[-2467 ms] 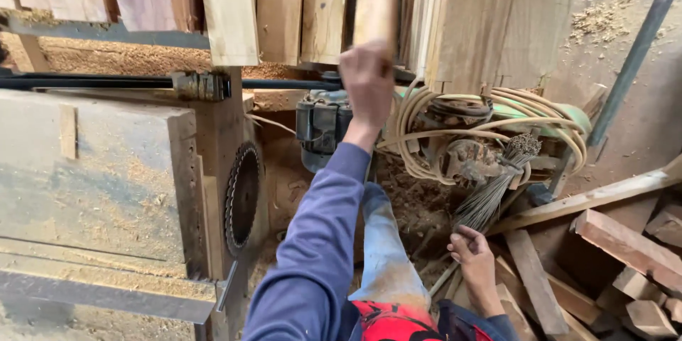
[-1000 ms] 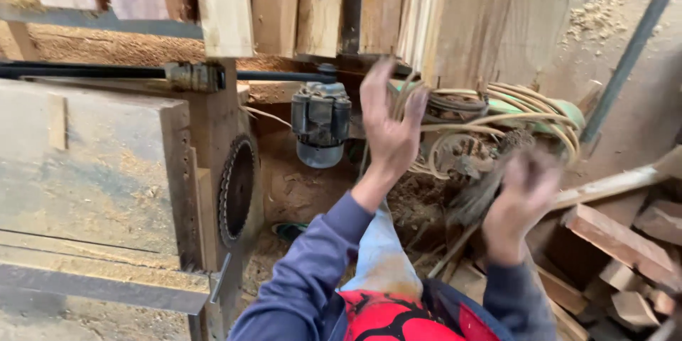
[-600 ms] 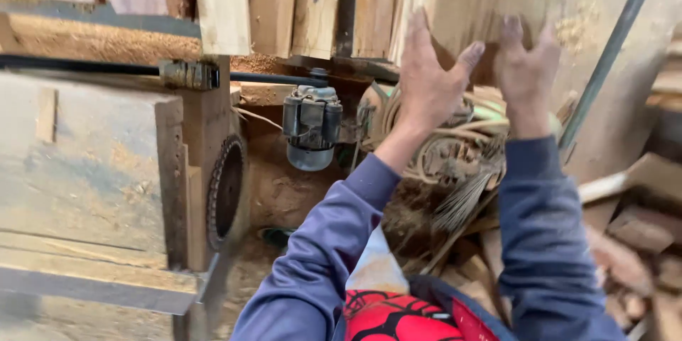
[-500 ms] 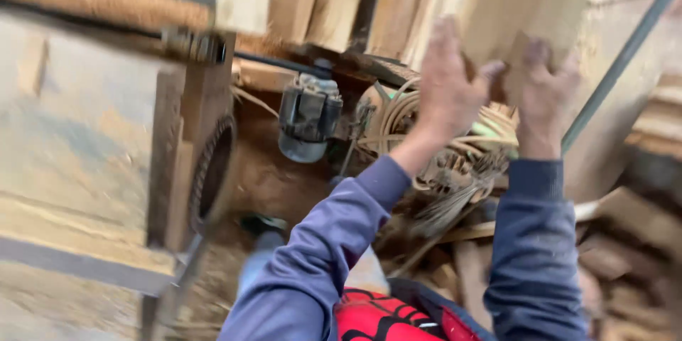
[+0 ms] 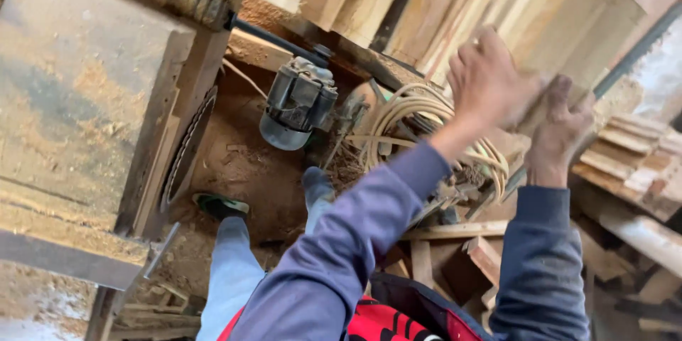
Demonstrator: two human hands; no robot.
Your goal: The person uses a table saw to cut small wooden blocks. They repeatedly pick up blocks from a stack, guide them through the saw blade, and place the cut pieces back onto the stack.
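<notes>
A blurred wooden board point(image 5: 561, 50) is gripped between both hands at the upper right, against the stack of planks point(image 5: 398, 0). The left hand point(image 5: 490, 78) is wrapped on its left edge, the right hand point(image 5: 561, 124) pressed beneath. An electric motor point(image 5: 295, 103) and coiled cord point(image 5: 419, 117) are seen below left.

Saw table point(image 5: 78, 99) fills left of frame; circular blade point(image 5: 186, 153) on its right edge, w/ sawdust floor point(image 5: 241, 170) beside it. Motor point(image 5: 295, 103) at centre, just right of blade. Coiled hose point(image 5: 419, 110) right of motor. Stacked boards point(image 5: 426, 7) lean across top. Both hands, left hand point(image 5: 490, 78) & right hand point(image 5: 561, 128), upper right, against a board point(image 5: 561, 64). Offcuts point(image 5: 462, 256) lower right; plank pile point(image 5: 632, 163) at right edge.
</notes>
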